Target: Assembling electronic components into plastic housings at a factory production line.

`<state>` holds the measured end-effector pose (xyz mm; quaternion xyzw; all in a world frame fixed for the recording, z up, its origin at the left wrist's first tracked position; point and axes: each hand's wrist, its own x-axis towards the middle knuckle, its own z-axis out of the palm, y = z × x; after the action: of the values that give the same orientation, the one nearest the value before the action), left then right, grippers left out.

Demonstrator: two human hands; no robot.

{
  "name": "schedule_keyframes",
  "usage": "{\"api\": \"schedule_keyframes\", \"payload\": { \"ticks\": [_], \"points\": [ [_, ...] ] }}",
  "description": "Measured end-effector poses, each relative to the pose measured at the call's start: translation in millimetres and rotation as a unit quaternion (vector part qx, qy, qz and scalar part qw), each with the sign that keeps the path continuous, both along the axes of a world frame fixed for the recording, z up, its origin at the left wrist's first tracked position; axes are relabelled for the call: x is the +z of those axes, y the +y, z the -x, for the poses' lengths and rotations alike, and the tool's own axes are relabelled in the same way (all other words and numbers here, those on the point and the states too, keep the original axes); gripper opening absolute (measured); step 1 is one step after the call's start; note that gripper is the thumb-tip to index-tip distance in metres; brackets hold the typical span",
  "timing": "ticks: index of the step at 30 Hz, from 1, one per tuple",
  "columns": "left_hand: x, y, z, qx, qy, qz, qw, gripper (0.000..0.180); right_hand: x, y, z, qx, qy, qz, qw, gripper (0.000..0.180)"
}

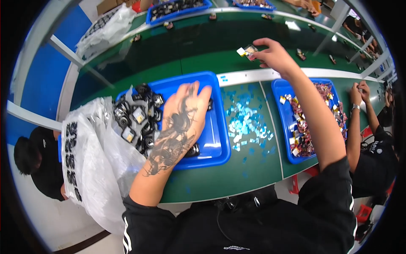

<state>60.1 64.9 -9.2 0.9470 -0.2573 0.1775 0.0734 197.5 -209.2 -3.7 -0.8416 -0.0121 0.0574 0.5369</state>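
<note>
My left hand (186, 112), its back up and a dark tattoo on it and the forearm, reaches over a blue tray (222, 146). Its fingers point down and are partly blurred, so their grip is not visible. Black camera-like devices (137, 114) with clear plastic bits fill the tray's left side. Above the green belt (203, 53), my right hand (275, 57) stretches far forward. Between its thumb and fingers is a small electronic assembly (250, 52) with a white and yellow label and reddish parts.
Blue film scraps (247, 120) lie between the trays. A second blue tray (298, 160) holds many reddish wired parts. A plastic bag (91, 152) hangs at the left. Small assemblies (300, 54) sit spaced along the belt. Co-workers (372, 148) sit right and left.
</note>
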Motion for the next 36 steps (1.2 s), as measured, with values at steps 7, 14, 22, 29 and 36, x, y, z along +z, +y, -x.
{"api": "schedule_keyframes", "payload": {
  "ticks": [7, 14, 22, 29, 36],
  "points": [
    [-19.9, -1.8, 2.2, 0.012, 0.116, -0.03, 0.993, 0.022, -51.3, 7.2, -51.6, -0.042, -0.021, 0.254, 0.966, 0.054],
    [-12.3, -6.8, -3.4, 0.028, 0.14, 0.0, 0.99, 0.026, -64.0, -10.8, -47.3, -0.089, -0.099, 0.272, 0.953, 0.063],
    [20.4, -15.6, -5.0, -0.091, 0.477, 0.695, 0.529, 0.032, -19.1, -52.6, -20.7, -0.058, -0.203, 0.13, 0.969, 0.021],
    [22.6, -30.4, 8.4, -0.032, 0.504, 0.789, 0.35, 0.036, 21.1, -80.0, 76.3, 0.147, -0.103, 0.366, 0.913, 0.015],
    [22.1, -45.8, 21.1, -0.071, 0.513, 0.73, 0.446, 0.025, -12.3, -91.7, 93.7, 0.162, -0.167, 0.391, 0.89, 0.016]
  ]
}}
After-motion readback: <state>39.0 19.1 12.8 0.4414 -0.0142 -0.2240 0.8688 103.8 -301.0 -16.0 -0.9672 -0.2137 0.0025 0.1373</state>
